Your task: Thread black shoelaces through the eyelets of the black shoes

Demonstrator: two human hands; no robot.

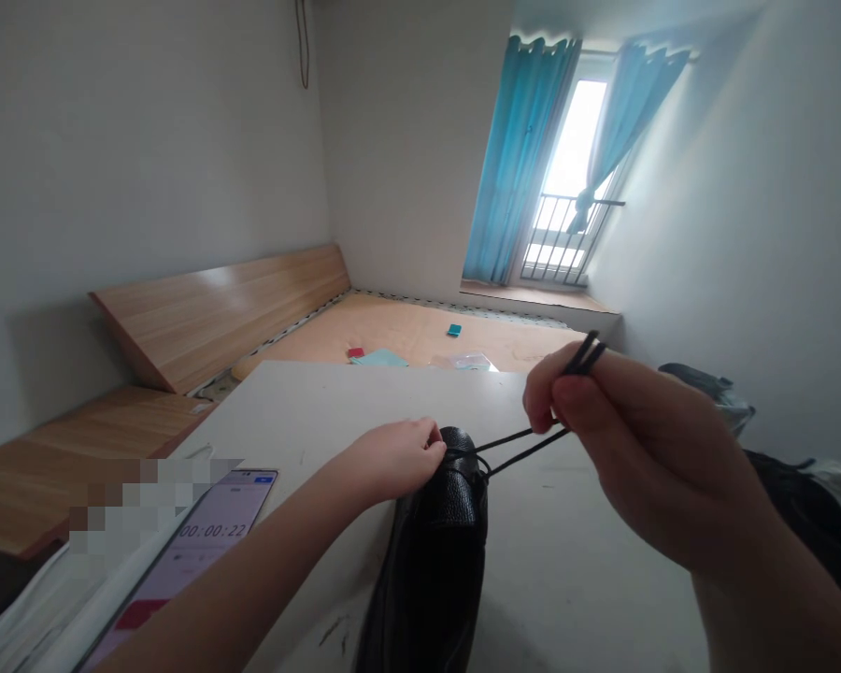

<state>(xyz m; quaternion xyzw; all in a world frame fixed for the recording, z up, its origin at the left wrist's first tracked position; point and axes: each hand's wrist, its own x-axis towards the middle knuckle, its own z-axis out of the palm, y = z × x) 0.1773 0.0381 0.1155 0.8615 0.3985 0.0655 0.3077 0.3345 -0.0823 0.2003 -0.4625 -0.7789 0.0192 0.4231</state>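
Note:
A black leather shoe [438, 551] stands on the white table, its laced part pointing away from me. My left hand [392, 458] is at the far end of the shoe, thumb and fingers pinched together beside the lacing; whatever lies between them is hidden. To the right and higher up, my right hand [623, 430] grips the black shoelace [515, 449]. Two strands of it run taut from the shoe to that hand, and the lace ends stick out above the closed thumb and fingers.
A phone [217, 533] showing a timer lies at the left of the white table [581, 579]. Behind is a bed [406, 322] with small red and teal items and a wooden headboard [231, 299]. Dark bags [799, 495] sit at the right.

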